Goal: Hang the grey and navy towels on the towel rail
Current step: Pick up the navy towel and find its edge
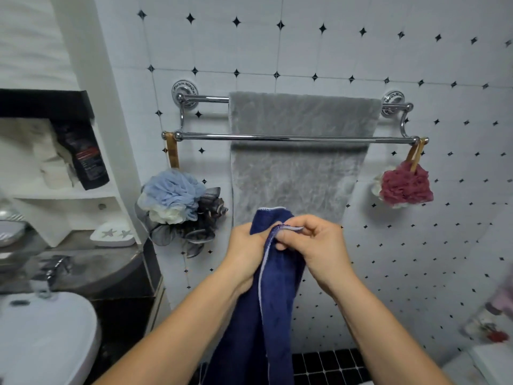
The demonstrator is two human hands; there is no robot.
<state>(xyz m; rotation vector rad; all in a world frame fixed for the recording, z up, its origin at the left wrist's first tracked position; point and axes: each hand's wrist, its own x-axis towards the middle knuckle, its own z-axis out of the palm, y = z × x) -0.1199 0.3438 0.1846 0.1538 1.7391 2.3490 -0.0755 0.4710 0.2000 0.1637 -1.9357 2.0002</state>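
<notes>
A chrome double towel rail [211,137] is fixed to the tiled wall. The grey towel [298,168] hangs over its back bar and drops behind the front bar. Below it, the navy towel [273,307] hangs down in a bunch from both my hands. My left hand [244,251] grips its top from the left. My right hand [316,245] pinches the light-stitched hem at its upper edge. The navy towel's top sits well below the front bar, in front of the grey towel's lower end.
A blue and white bath pouf [172,195] hangs from the rail's left end, a dark red one [404,187] from its right end. Shelves with toilet rolls [52,159] and a dark bottle stand at left, above a counter, tap and white basin [41,337].
</notes>
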